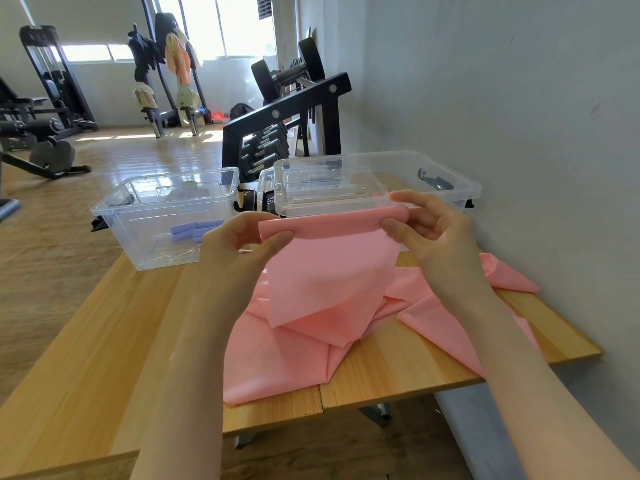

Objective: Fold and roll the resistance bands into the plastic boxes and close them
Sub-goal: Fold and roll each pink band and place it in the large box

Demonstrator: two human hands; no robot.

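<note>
We hold the band [329,271] up between our left hand [239,244] and right hand [433,233]; its lower part lies on the table [104,341]. Behind it stand two boxes: an open box [166,216] left, holding rolled bands [194,230], a lidded box [377,181] right, by the wall [502,98].

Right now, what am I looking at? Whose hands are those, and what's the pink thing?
The camera sits on a person's head, so you see their own two arms reaching forward. The left hand and right hand pinch the top fold of a pink resistance band, lifting it; the rest lies crumpled on the wooden table. Behind stand two clear plastic boxes: the open box holds a few purple pieces, and the lidded box is by the wall. Gym machines stand behind.
</note>
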